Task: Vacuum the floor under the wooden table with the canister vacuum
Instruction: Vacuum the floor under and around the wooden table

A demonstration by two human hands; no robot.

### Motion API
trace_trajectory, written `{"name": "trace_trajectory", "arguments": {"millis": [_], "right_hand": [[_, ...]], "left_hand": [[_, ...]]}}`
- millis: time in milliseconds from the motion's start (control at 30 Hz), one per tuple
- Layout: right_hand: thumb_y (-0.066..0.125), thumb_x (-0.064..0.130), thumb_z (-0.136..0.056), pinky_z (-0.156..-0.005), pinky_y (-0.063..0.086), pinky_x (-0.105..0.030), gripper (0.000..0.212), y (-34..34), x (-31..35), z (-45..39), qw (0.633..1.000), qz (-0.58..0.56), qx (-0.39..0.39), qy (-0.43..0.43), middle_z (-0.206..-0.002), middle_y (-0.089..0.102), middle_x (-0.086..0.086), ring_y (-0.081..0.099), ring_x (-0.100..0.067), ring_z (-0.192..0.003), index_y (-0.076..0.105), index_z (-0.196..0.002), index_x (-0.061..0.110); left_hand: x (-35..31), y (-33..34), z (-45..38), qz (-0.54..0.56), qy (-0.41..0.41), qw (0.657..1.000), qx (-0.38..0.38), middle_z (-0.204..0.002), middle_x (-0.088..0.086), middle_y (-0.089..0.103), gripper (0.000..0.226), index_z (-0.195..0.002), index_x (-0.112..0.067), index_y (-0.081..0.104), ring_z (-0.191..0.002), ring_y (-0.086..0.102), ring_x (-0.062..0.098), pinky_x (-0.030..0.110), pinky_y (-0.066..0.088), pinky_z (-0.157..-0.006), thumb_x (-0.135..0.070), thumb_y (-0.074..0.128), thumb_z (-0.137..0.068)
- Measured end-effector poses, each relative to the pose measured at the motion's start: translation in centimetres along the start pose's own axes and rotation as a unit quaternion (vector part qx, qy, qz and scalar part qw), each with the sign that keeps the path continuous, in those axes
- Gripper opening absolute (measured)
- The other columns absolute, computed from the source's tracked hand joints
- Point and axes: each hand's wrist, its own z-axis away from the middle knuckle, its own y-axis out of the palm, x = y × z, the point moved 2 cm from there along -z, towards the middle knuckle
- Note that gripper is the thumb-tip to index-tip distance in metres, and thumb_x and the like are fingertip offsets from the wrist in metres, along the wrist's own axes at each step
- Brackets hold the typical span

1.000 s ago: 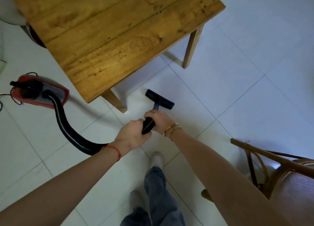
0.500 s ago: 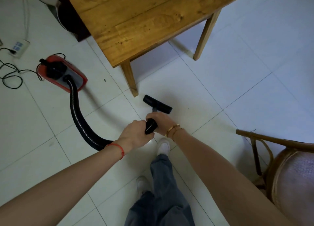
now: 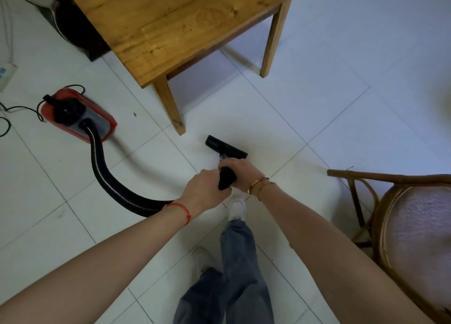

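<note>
From the red canister vacuum (image 3: 75, 115) the ribbed black hose (image 3: 107, 177) runs to your left hand (image 3: 205, 189) and right hand (image 3: 240, 175), both gripping its end; the black floor nozzle (image 3: 225, 148) has retreated outside the wooden table (image 3: 170, 23), so under-table floor remains.

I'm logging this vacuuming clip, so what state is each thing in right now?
Nozzle: on the tiles, in front of the table, not under it.
Wand: gripped by both hands.
Left hand: curled round the wand.
Right hand: curled round the wand.
Hose: curved across the floor, joined to the canister.
Canister: resting left of the table.
Table: upright.
Chair: upright, at right.
</note>
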Motion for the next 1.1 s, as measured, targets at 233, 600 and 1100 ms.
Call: {"name": "trace_trajectory", "arguments": {"millis": [233, 600, 1100], "right_hand": [[0.069, 0.009, -0.078, -0.08, 0.045, -0.026, 0.024, -4.2, -5.8, -2.9, 1.0, 0.025, -0.016, -0.007, -0.103, 0.064, -0.007, 0.06, -0.023, -0.091, 0.062, -0.1, 0.01], [0.058, 0.01, -0.085, -0.075, 0.047, -0.032, 0.017, -14.1, -14.3, -9.8, 0.998, 0.053, 0.016, -0.005, -0.105, 0.061, -0.007, 0.061, -0.024, -0.085, 0.059, -0.101, 0.01], [0.061, 0.012, -0.08, -0.076, 0.051, -0.038, 0.019, -24.7, -22.2, -17.9, 0.998, 0.046, 0.033, -0.017, -0.101, 0.061, -0.007, 0.059, -0.027, -0.082, 0.059, -0.099, 0.01]], "left_hand": [[-3.7, -0.6, -6.0, 0.014, 0.005, 1.0, -0.027, -0.079, 0.002, 0.06, 0.02, -0.093, -0.013, 0.05, -0.07, 0.061, 0.021, 0.028, 0.049, -0.061, -0.031, 0.057, -0.088], [-10.8, -4.8, -17.8, 0.025, -0.024, 0.999, -0.037, -0.093, 0.007, 0.065, 0.032, -0.106, -0.011, 0.054, -0.085, 0.064, 0.027, 0.034, 0.054, -0.071, -0.037, 0.057, -0.087], [-17.8, -11.6, -29.4, 0.054, -0.042, 0.997, -0.044, -0.083, 0.002, 0.058, 0.026, -0.099, -0.013, 0.054, -0.075, 0.058, 0.022, 0.027, 0.044, -0.062, -0.036, 0.058, -0.087]]}}
